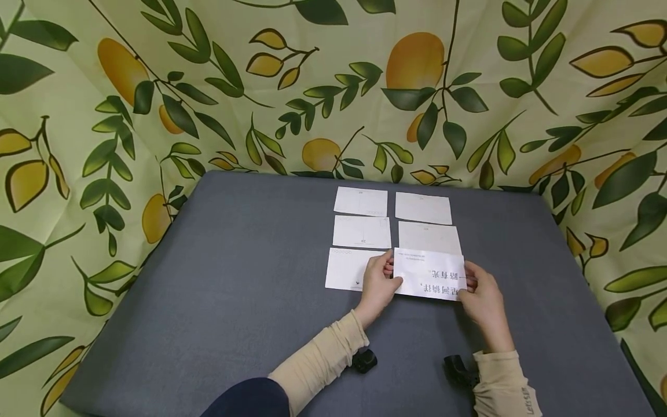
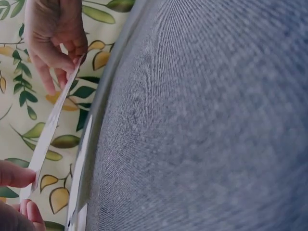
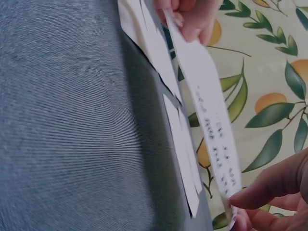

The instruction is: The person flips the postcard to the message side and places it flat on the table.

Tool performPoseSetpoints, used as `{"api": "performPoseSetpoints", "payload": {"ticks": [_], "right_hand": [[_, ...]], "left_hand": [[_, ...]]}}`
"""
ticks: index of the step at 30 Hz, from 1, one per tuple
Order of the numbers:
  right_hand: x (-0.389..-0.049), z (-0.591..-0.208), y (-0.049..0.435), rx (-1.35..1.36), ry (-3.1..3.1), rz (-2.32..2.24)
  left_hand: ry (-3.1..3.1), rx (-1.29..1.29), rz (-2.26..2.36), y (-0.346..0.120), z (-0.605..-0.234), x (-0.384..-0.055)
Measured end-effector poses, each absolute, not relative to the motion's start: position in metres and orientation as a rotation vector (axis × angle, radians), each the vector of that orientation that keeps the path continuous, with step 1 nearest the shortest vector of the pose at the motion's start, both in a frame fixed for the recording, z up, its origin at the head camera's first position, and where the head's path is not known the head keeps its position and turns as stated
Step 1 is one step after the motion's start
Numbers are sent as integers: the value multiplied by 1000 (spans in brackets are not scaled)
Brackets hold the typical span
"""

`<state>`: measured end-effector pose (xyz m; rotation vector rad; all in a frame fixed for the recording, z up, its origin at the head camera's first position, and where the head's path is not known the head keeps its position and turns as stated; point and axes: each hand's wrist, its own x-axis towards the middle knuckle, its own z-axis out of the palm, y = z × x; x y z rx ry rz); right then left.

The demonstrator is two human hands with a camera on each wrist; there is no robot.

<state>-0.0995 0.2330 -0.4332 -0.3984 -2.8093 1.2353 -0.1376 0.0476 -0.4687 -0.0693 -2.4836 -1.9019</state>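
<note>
Between my two hands is a white card [image 1: 428, 273] printed with Chinese characters, which read upside down in the head view. My left hand [image 1: 378, 285] pinches its left end between thumb and fingers. At the other end, my right hand [image 1: 486, 300] pinches the lower right corner. Both wrist views show the card [image 2: 52, 126] tilted and raised above the grey surface. Beneath and beyond it, several white cards lie in two columns, such as the front left card [image 1: 345, 269], which my left hand partly overlaps, and a right-column card [image 1: 429, 234], whose near edge is hidden.
The cards lie on a grey cloth-covered table [image 1: 234, 278]. At the back are two more cards, a left one [image 1: 361, 200] and a right one [image 1: 423, 207]. A curtain [image 1: 344, 87] with fruit and leaf print hangs behind and at both sides. Black straps [image 1: 365, 360] circle my wrists.
</note>
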Motion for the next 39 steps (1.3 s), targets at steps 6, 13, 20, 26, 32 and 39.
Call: {"api": "performPoseSetpoints", "payload": {"ticks": [6,13,20,26,32,39], "right_hand": [[-100,-431,227,-494,-2714,1229],[-98,-429,228,-556,-2611,1223],[-97,-430,229,-593,-2444,1261],[-98,-434,232,-605,-2377,1347],[-111,-478,257,-543,-2207,1617],[-123,-512,281,-587,-1838,1945]], "left_hand": [[-2389,-6,-1900,45,-469,-141],[-2311,-1,-1940,41,-468,-144],[-2267,2,-1961,39,-463,-145],[-2240,-42,-2028,36,-460,-144],[-2202,-54,-2188,35,-459,-145],[-2207,34,-2368,30,-458,-148]]}}
